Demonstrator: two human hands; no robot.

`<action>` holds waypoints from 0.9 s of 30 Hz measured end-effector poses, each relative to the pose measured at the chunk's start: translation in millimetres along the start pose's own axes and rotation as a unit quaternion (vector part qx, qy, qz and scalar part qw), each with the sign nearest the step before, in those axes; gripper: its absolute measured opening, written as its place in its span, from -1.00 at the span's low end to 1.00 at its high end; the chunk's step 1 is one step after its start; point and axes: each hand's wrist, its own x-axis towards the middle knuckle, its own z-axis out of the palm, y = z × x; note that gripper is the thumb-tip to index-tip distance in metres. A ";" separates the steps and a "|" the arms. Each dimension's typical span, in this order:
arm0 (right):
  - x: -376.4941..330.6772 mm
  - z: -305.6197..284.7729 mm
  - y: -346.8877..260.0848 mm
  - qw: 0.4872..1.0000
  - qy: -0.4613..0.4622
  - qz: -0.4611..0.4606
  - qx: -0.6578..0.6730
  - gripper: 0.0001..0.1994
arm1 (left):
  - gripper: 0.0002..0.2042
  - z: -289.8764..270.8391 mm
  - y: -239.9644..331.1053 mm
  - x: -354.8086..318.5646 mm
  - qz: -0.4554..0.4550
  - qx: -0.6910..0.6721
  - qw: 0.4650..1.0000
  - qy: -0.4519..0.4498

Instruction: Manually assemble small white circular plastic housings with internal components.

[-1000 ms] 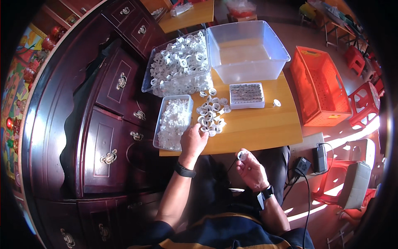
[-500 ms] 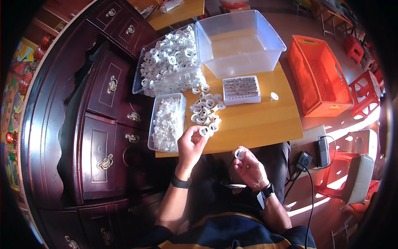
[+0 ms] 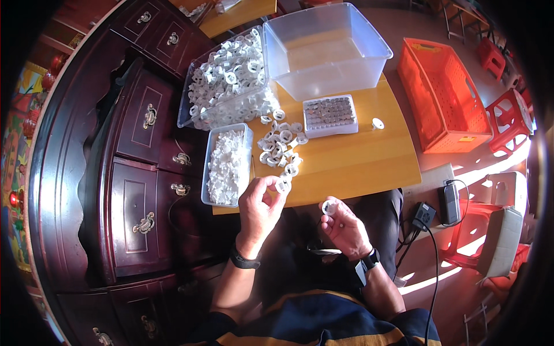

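Observation:
At the table's near edge, my left hand (image 3: 262, 209) pinches a white plastic ring (image 3: 283, 186) between thumb and fingertips. Just beyond it lies a loose pile of similar white rings (image 3: 278, 148). My right hand (image 3: 348, 229) is off the table, over my lap, its fingers closed round a small round white piece (image 3: 329, 208) with a shiny face. A tiny pale item shows against its curled fingers, too small to name. To the left of the pile stands a shallow clear box (image 3: 248, 167) full of small white plastic parts.
Behind are a large clear bin (image 3: 186, 109) heaped with white rings and another clear bin (image 3: 323, 83). A white tray (image 3: 332, 131) holds rows of small metallic discs. One white piece (image 3: 377, 124) lies right. Dark drawers (image 3: 135, 202) flank the left; an orange crate (image 3: 424, 104) stands right.
My left hand has drawn its ring slightly toward me, away from the pile. The right hand has turned a little, and a tiny item now shows in it. The whole view has shifted slightly.

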 end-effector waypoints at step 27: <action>2.2 -5.3 0.4 1.000 -0.007 -0.001 0.028 -0.71 | -0.80 -4.0 10.4 -6.1 0.074 0.044 0.996 -0.016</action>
